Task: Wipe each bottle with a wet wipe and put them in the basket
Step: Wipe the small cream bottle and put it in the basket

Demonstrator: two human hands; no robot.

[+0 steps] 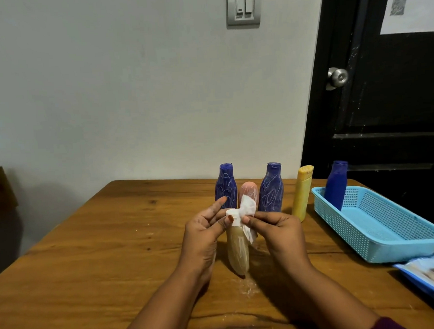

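Bottle (238, 248), beige, gripped by left hand (204, 230) at frame centre; right hand (277, 226) pinches wet wipe (248, 206) against its cap (232, 217). Blue basket (339, 220) sits right.

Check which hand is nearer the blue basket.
Right. The right hand pinches the wipe beside the tan bottle, on the side toward the basket; the left hand grips that bottle's cap from the far side.

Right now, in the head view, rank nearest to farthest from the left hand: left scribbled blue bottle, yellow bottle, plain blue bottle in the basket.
1. Left scribbled blue bottle, just behind the left hand.
2. Yellow bottle, farther right, beside the basket.
3. Plain blue bottle, standing in the basket's far end.
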